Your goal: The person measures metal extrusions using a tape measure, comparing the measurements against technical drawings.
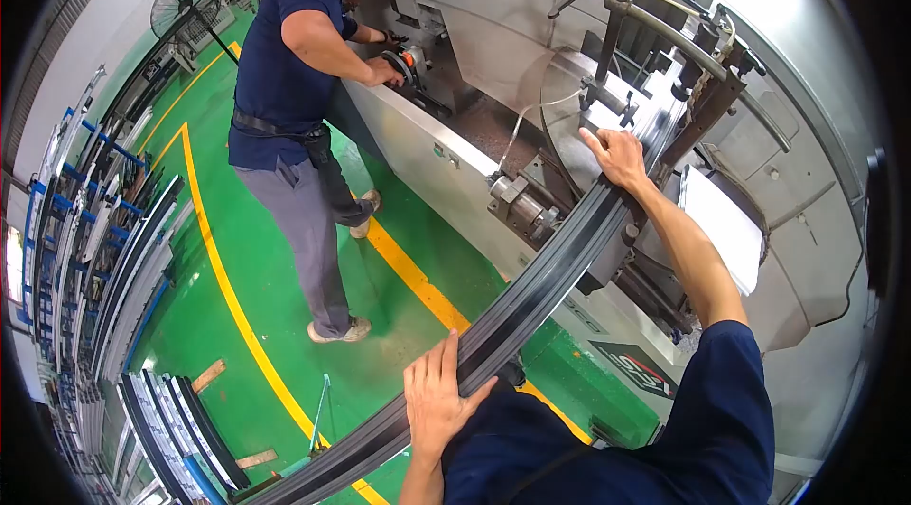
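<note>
A bundle of long, dark grey profiles (531,301) runs diagonally from the lower left up into the metal machine at upper right. My left hand (438,401) lies on these profiles near the middle of their length, fingers stretched out flat and thumb spread to the side. Farther up, my right hand (617,158) is closed over the profiles beside a large round metal disc (567,130). Its fingertips are partly hidden. Just beyond that hand are a clamp cylinder (607,99) and the machine's steel bars.
A co-worker (304,78) in a dark shirt reaches with both hands into the machine at upper left. The machine's metal front wall (427,158) stands between us. Racks of long profiles (123,296) line the left. Yellow lines (213,249) cross the green floor. A fan (185,4) stands behind.
</note>
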A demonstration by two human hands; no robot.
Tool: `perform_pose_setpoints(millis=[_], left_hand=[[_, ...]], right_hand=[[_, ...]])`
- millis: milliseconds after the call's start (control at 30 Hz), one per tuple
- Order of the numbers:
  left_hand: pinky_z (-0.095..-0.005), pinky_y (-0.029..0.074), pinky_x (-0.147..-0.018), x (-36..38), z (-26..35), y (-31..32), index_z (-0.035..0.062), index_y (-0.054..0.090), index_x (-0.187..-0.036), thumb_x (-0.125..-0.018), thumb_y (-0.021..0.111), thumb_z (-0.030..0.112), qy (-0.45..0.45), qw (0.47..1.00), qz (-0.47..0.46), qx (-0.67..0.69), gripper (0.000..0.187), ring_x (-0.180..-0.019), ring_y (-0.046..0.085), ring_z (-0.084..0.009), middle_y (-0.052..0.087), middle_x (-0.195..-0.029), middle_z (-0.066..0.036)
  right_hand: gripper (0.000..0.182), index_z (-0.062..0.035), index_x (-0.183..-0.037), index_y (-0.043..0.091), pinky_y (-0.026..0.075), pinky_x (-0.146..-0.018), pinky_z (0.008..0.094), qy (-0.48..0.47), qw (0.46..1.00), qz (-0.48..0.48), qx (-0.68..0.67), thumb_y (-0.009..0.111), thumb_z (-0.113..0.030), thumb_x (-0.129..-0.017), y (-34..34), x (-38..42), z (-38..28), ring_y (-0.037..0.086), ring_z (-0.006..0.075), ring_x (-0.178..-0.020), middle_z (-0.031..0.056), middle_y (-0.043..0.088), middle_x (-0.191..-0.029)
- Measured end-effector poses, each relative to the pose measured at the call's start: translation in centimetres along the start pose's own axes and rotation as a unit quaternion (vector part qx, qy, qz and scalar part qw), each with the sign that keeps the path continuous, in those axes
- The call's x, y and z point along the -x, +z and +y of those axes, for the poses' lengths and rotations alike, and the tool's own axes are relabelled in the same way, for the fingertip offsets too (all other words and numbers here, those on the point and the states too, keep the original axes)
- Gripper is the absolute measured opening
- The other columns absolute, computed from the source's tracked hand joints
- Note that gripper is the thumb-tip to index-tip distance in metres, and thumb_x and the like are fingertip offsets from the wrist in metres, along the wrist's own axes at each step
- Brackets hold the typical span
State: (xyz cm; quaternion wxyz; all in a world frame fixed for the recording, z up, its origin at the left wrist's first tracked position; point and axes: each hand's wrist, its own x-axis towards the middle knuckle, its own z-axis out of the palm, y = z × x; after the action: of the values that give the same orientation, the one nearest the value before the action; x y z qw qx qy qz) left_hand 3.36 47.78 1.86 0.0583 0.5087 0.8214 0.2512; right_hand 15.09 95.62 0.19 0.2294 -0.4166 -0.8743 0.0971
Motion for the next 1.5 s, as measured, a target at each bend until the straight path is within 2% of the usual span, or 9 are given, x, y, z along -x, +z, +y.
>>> perform_pose_setpoints(millis=[200, 733, 1000, 1167, 1300, 1400, 1500], left_hand=[[-0.0448, 0.043, -0.095, 0.1, 0.4, 0.1, 0.0016, 0.050, -0.146, -0.077, 0.081, 0.049, -0.002, 0.999, -0.020, -0.034, 0.089, -0.106, 0.056, -0.0324, 0.061, -0.127, -0.013], [-0.0451, 0.041, -0.098, 0.3, 0.1, 0.0, 0.0001, 0.048, -0.146, -0.078, 0.079, 0.050, 0.006, 1.000, 0.000, -0.020, 0.090, -0.110, 0.055, -0.0339, 0.060, -0.128, -0.015], [-0.0451, 0.041, -0.097, 0.3, 0.4, 0.4, 0.0021, 0.048, -0.146, -0.077, 0.079, 0.053, 0.002, 0.999, -0.010, -0.037, 0.091, -0.110, 0.055, -0.0340, 0.060, -0.127, -0.016], [-0.0456, 0.041, -0.096, 0.0, 1.0, 0.0, 0.0016, 0.048, -0.147, -0.079, 0.077, 0.052, -0.012, 0.998, -0.029, -0.048, 0.090, -0.107, 0.054, -0.0340, 0.059, -0.127, -0.015], [-0.0458, 0.040, -0.097, 0.3, 0.8, 0.3, 0.0032, 0.046, -0.148, -0.079, 0.077, 0.051, -0.010, 0.998, -0.019, -0.050, 0.089, -0.109, 0.053, -0.0338, 0.057, -0.130, -0.015], [-0.0482, 0.038, -0.100, 0.3, 1.0, -0.1, 0.0013, 0.044, -0.149, -0.081, 0.079, 0.044, -0.012, 0.999, -0.026, -0.035, 0.087, -0.108, 0.053, -0.0345, 0.057, -0.131, -0.017], [-0.0485, 0.038, -0.101, 0.6, 0.5, 0.1, 0.0013, 0.043, -0.149, -0.080, 0.080, 0.043, 0.008, 0.999, -0.005, -0.035, 0.088, -0.110, 0.053, -0.0347, 0.056, -0.132, -0.017]], right_hand=[[0.070, 0.0005, -0.063, 0.058, 0.046, -0.062, 0.0480, 0.002, 1.000, -0.003, -0.004, 0.054, -0.059, -0.098, 0.0, 0.1, -0.3, 0.058, 0.0371, -0.056, 0.0203, 0.053, -0.056], [0.068, -0.0002, -0.068, 0.065, 0.047, -0.065, 0.0502, 0.001, 1.000, -0.002, 0.007, 0.054, -0.060, -0.097, -0.2, 0.1, -0.4, 0.062, 0.0394, -0.061, 0.0209, 0.059, -0.060], [0.071, -0.0008, -0.070, 0.066, 0.051, -0.074, 0.0517, 0.017, 1.000, -0.026, -0.002, 0.048, -0.063, -0.099, -0.6, 0.2, -0.7, 0.066, 0.0430, -0.072, 0.0239, 0.064, -0.069], [0.071, 0.0008, -0.067, 0.064, 0.051, -0.072, 0.0509, 0.030, 0.999, -0.035, 0.004, 0.051, -0.062, -0.098, -1.2, 0.2, -1.3, 0.065, 0.0424, -0.069, 0.0228, 0.060, -0.062], [0.069, 0.0000, -0.068, 0.065, 0.051, -0.069, 0.0498, 0.020, 0.999, -0.035, 0.007, 0.053, -0.061, -0.097, -0.7, 0.1, -1.0, 0.066, 0.0412, -0.067, 0.0213, 0.062, -0.063], [0.067, 0.0008, -0.069, 0.064, 0.051, -0.068, 0.0493, 0.002, 0.999, -0.008, 0.039, 0.055, -0.059, -0.097, -0.7, 0.5, -1.8, 0.065, 0.0409, -0.066, 0.0218, 0.063, -0.064], [0.063, 0.0016, -0.071, 0.064, 0.050, -0.067, 0.0493, 0.048, 0.997, 0.061, -0.022, 0.056, -0.055, -0.098, 0.1, 1.7, -2.3, 0.065, 0.0412, -0.066, 0.0227, 0.062, -0.065]])
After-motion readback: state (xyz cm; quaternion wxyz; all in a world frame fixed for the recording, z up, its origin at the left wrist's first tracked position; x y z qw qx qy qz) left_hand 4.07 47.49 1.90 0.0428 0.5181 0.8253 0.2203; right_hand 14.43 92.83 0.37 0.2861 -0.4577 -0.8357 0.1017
